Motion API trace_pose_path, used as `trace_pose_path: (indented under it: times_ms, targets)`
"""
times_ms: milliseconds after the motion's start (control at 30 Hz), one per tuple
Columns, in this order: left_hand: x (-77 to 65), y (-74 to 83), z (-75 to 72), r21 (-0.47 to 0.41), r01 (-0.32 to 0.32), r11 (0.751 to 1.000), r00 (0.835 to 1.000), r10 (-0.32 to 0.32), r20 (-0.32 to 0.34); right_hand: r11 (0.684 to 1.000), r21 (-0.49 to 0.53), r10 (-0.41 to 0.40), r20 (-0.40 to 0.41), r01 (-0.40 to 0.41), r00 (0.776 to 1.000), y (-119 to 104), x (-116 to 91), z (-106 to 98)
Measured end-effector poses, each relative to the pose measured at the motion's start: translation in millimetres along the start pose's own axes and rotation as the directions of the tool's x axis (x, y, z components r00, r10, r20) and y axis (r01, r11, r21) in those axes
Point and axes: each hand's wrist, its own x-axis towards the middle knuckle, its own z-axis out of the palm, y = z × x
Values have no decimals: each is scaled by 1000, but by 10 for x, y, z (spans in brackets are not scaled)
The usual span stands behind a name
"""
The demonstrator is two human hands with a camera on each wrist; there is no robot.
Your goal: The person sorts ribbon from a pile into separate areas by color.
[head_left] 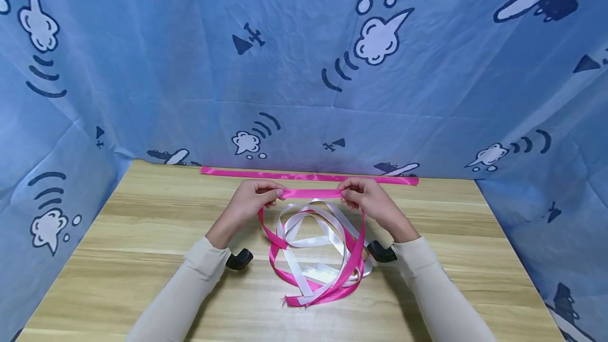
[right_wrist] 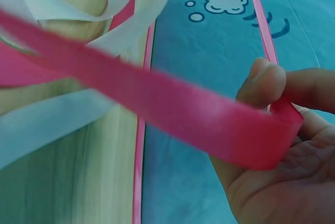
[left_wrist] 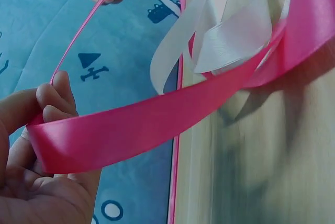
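Observation:
Between my two hands a stretch of pink satin ribbon is drawn straight. My left hand pinches it at one side between thumb and fingers. At the other side my right hand pinches the same ribbon. From each hand the ribbon hangs down toward a loose pile; in the left wrist view the hanging pink ribbon curves away from the fingers, and in the right wrist view a like length of pink ribbon loops off the palm. White ribbon lies coiled with pink in the pile on the table, below the hands.
A separate pink ribbon strip lies straight along the back edge of the wooden table. Blue printed cloth hangs behind and at both sides. Black curved pieces stick out by both wrists.

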Motion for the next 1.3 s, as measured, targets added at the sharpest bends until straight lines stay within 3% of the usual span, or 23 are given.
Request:
trace_pose_path:
  times_ms: [267, 1100, 1300]
  targets:
    - [-42, -22, -141, -11, 54, 999, 997, -54, -61, 1000, 4, -3, -72, 4, 997, -16, -57, -136]
    - [-211, -69, -639, 10, 35, 999, 985, -33, -170, 996, 84, -12, -186, 28, 982, 17, -150, -443]
    - [-273, -51, -749, 23, 40, 999, 979, -35, -203, 998, 65, -4, -216, 19, 976, 33, -199, -509]
